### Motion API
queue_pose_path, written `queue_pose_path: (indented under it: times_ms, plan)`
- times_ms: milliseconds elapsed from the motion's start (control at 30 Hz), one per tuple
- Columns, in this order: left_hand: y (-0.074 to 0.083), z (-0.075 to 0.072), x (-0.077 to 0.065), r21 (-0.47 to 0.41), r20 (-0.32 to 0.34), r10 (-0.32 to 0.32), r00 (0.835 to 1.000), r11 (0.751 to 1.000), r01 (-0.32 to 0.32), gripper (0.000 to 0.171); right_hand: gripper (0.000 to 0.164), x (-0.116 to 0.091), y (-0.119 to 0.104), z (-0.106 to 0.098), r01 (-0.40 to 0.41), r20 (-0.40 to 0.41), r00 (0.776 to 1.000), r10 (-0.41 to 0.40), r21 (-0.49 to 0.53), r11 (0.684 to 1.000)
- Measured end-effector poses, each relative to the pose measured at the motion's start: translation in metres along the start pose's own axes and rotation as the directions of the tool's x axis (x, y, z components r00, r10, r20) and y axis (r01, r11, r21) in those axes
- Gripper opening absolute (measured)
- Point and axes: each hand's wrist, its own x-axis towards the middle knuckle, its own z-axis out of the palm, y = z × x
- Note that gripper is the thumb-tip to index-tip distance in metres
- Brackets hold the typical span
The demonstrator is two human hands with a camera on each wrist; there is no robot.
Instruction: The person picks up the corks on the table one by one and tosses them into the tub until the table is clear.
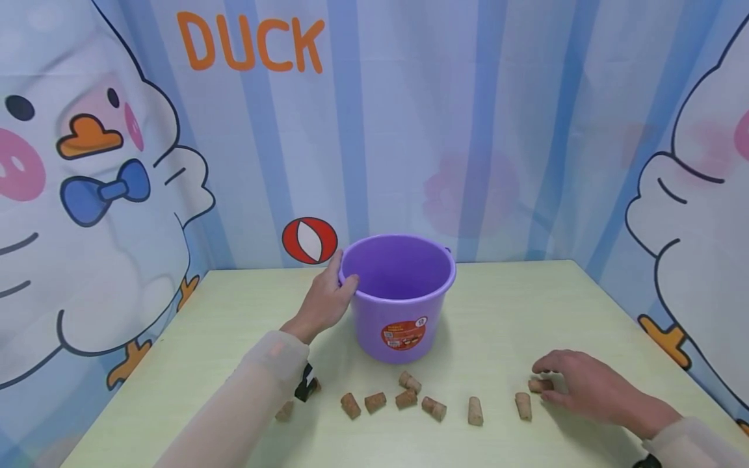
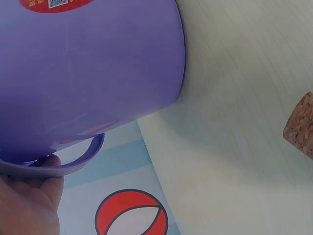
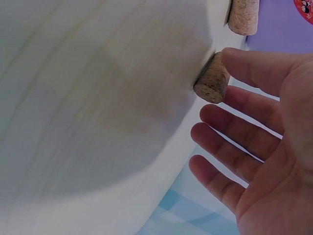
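A purple bucket (image 1: 398,331) with a red label stands upright at the table's middle. My left hand (image 1: 325,296) holds its left rim, thumb over the edge; in the left wrist view the hand (image 2: 30,205) is at the curved handle (image 2: 73,165). Toward the right, my right hand (image 1: 591,387) hovers around a cork (image 1: 539,386) lying on the table. In the right wrist view the thumb overlaps that cork (image 3: 212,81) and the fingers are spread. Whether they touch it, I cannot tell. Beside it lies another cork (image 1: 523,406).
Several more corks lie in a loose row before the bucket, among them one cork (image 1: 475,411) and a darker cork (image 1: 350,405). My left sleeve partly covers the row's left end, near a cork (image 1: 285,411). A printed duck curtain (image 1: 404,130) hangs behind the pale table (image 1: 503,312).
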Motion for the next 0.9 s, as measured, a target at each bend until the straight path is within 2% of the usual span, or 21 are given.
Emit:
queue_pose_path:
  times_ms: [400, 900]
  plan:
    - [0.0005, -0.0002, -0.0013, 0.005, -0.003, -0.011, 1.0, 1.0, 0.011, 0.077, 0.031, -0.0017, 0.0021, -0.0006, 0.026, -0.009, 1.0, -0.026, -0.015, 1.0]
    - [0.0011, 0.0003, 0.0005, 0.011, -0.004, -0.008, 1.0, 1.0, 0.008, 0.077, 0.02, 0.0033, 0.0006, 0.0037, -0.026, 0.003, 1.0, 0.026, 0.008, 1.0]
